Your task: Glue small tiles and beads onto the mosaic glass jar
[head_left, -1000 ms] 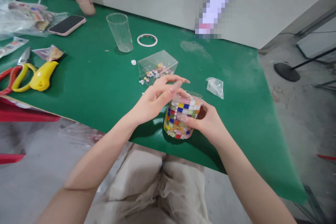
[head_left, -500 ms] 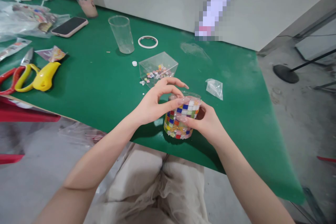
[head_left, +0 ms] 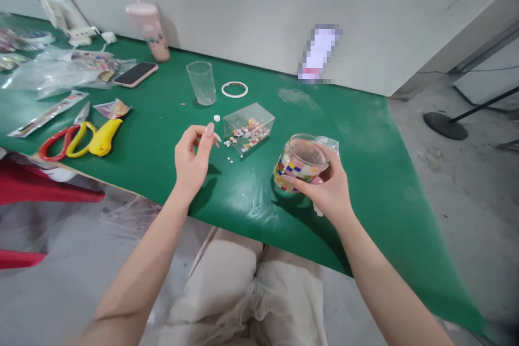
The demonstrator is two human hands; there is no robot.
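Observation:
My right hand (head_left: 330,189) is wrapped round a glass jar (head_left: 300,161) covered with small coloured mosaic tiles, tilting it slightly above the green table (head_left: 154,140). My left hand (head_left: 193,159) hovers to the left of a clear plastic box (head_left: 248,128) that holds loose coloured tiles; its fingers are curled with thumb and fingertips close together, and nothing shows between them. A few loose tiles (head_left: 229,144) lie on the table beside the box.
A clear plastic cup (head_left: 201,82), a white ring (head_left: 234,89), a phone (head_left: 135,73), a pink drink cup (head_left: 151,30), yellow and red scissors (head_left: 81,139) and plastic bags (head_left: 60,67) lie at the left. A small clear bag (head_left: 331,143) sits behind the jar. The table's edge runs near my lap.
My left hand has left the jar's rim and moved left, toward the tile box. My right hand has shifted the jar right and tilted it. The view has lifted.

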